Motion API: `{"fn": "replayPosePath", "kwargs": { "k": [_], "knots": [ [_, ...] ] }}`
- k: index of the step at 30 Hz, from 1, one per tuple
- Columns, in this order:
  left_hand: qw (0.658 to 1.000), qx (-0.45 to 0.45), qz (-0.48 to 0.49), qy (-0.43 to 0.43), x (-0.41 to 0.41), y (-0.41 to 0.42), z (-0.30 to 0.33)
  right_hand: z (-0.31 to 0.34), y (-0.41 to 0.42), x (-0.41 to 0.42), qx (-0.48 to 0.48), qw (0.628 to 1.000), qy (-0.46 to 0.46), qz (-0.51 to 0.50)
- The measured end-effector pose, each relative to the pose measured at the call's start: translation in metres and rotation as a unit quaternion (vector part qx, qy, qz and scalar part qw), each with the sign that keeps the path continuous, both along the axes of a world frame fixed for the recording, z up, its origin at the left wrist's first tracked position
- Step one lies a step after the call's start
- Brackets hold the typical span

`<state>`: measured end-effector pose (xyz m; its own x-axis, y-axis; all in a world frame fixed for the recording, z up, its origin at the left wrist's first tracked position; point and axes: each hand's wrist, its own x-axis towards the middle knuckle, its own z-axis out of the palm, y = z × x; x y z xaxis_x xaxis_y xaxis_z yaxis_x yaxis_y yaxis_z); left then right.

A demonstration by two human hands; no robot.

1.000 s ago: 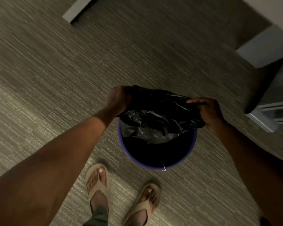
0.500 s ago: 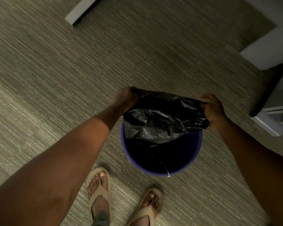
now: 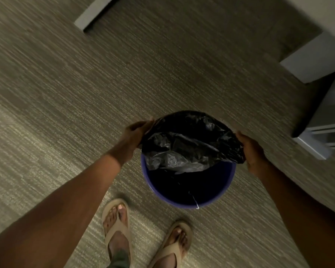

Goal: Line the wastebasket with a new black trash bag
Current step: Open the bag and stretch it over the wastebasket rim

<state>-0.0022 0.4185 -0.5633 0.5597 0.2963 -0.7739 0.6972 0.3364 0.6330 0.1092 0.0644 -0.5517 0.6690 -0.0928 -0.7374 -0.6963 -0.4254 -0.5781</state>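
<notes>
A round blue wastebasket (image 3: 217,200) stands on the carpet just ahead of my feet. A black trash bag (image 3: 188,144) is stretched across its far half, its mouth wrapped over the far rim, with crumpled plastic sagging inside. My left hand (image 3: 137,132) grips the bag's edge at the left side of the rim. My right hand (image 3: 249,149) grips the edge at the right side. The near rim of the wastebasket is bare blue, and its dark inside hides the bottom. A thin white strip (image 3: 194,202) hangs at the near rim.
Striped grey carpet (image 3: 85,93) surrounds the wastebasket. White furniture or cabinet edges (image 3: 317,136) stand close at the right, another pale base (image 3: 93,14) lies at the top left. My two feet in tan flip-flops (image 3: 117,225) are just in front of the wastebasket.
Both hands moved down and apart with the bag, spreading its mouth from a bunched hold above the basket to over the far rim.
</notes>
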Motion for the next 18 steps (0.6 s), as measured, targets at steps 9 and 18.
{"fn": "replayPosePath", "kwargs": {
  "k": [9, 18],
  "knots": [
    [0.982, 0.141, -0.071, -0.108, -0.066, -0.008, -0.008, 0.006, -0.013, -0.056, 0.147, 0.983, -0.067, -0.083],
    [0.894, 0.351, -0.224, -0.166, -0.111, 0.005, -0.001, 0.005, -0.038, -0.087, 0.084, 0.993, -0.071, -0.047]
  ]
}}
